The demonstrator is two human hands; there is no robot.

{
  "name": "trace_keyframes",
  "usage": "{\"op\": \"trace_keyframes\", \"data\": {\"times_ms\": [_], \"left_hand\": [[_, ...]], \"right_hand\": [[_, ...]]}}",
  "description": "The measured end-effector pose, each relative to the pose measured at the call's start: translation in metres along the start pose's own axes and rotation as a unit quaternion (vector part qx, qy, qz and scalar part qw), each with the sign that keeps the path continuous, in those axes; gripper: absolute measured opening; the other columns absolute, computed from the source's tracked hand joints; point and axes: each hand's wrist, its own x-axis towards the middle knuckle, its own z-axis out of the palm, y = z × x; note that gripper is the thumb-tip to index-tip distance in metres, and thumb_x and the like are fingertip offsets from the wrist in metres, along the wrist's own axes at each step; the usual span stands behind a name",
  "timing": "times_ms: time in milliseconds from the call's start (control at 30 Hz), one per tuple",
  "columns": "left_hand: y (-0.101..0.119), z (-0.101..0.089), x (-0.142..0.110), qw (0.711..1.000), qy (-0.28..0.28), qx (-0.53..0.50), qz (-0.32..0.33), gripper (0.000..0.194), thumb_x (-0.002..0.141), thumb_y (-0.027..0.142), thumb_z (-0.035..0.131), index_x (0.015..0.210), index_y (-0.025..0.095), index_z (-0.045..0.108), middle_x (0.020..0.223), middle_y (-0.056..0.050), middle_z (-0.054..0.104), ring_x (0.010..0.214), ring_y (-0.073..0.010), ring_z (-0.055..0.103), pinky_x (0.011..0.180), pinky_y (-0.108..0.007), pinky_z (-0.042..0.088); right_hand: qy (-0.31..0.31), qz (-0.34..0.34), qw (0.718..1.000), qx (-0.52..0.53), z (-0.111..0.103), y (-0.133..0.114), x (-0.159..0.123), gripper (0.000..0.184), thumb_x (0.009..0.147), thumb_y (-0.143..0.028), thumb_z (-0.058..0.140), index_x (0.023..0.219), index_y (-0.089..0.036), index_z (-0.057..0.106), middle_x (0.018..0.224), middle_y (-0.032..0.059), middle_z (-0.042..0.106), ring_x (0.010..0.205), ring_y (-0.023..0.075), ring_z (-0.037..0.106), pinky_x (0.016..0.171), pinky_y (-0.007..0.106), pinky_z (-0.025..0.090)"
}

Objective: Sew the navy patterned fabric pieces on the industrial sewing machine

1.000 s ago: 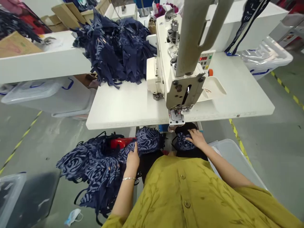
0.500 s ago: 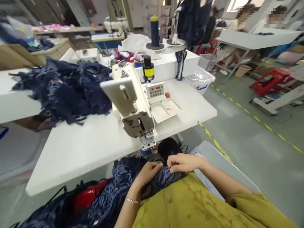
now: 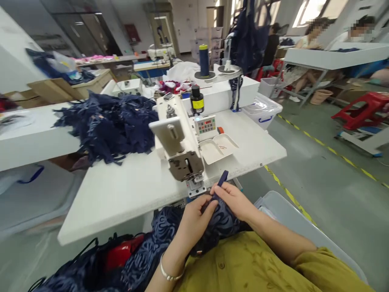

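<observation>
My left hand (image 3: 197, 219) is closed, thumb and fingers pinching the edge of a navy swirl-patterned bra (image 3: 223, 219) above my lap. Beside it, almost touching, my right hand (image 3: 232, 198) pinches the bra's narrow navy strap (image 3: 223, 178), whose end sticks up past the fingers. Just ahead and slightly left of both hands stands a white sewing machine (image 3: 180, 142), its needle plate (image 3: 196, 190) at the table's front edge. More navy patterned bras (image 3: 142, 251) lie heaped at my left, over something red (image 3: 124, 251).
A pile of navy pieces (image 3: 115, 121) covers the table's left part. Right of the machine are a two-part white tray (image 3: 209, 152), a control panel (image 3: 206, 125) and thread cones (image 3: 204, 61). A grey bin (image 3: 282, 202) stands at my right. Seated people (image 3: 316, 36) work further back.
Both hands have risen from my lap toward the machine, lifting the bra. The strap now stands up from my right fingers. My view has shifted left and up.
</observation>
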Motion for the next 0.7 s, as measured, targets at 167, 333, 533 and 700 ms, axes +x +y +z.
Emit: {"op": "trace_keyframes", "data": {"times_ms": [167,333,533,700], "left_hand": [[-0.007,-0.006,-0.005,0.976,0.134,0.141,0.100,0.025,0.095,0.024,0.046,0.116,0.022,0.058,0.112,-0.007,0.062,0.101,-0.0175,0.063,0.090,-0.032,0.053],[-0.022,-0.007,-0.017,0.923,0.100,0.340,0.149,0.044,0.090,0.002,0.034,0.129,0.015,0.050,0.132,-0.012,0.055,0.106,-0.0194,0.061,0.093,-0.034,0.054],[-0.029,0.003,-0.023,0.900,0.136,0.394,0.124,0.050,0.087,-0.001,0.033,0.135,0.010,0.043,0.133,-0.017,0.054,0.102,-0.0203,0.062,0.090,-0.034,0.055],[-0.034,0.012,-0.019,0.892,0.162,0.401,0.130,0.051,0.087,0.000,0.029,0.137,0.008,0.038,0.132,-0.019,0.054,0.106,-0.0219,0.062,0.090,-0.035,0.055]], "right_hand": [[0.028,-0.060,0.995,-0.081,0.000,0.003,0.041,0.033,0.088,-0.052,0.052,0.093,-0.020,0.056,0.074,-0.0015,0.055,0.071,0.0151,0.053,0.069,0.026,0.045],[0.007,-0.113,0.973,-0.201,0.008,0.004,0.075,0.021,0.086,-0.040,0.050,0.090,-0.020,0.056,0.084,0.0031,0.062,0.085,0.0199,0.058,0.079,0.032,0.047],[0.005,-0.177,0.942,-0.285,0.018,-0.007,0.087,0.026,0.084,-0.035,0.049,0.098,-0.020,0.064,0.110,0.0101,0.066,0.104,0.0281,0.059,0.090,0.042,0.048],[0.015,-0.207,0.940,-0.273,0.020,-0.006,0.093,0.030,0.080,-0.032,0.052,0.104,-0.018,0.063,0.113,0.0114,0.066,0.106,0.0294,0.060,0.089,0.043,0.049]]}}
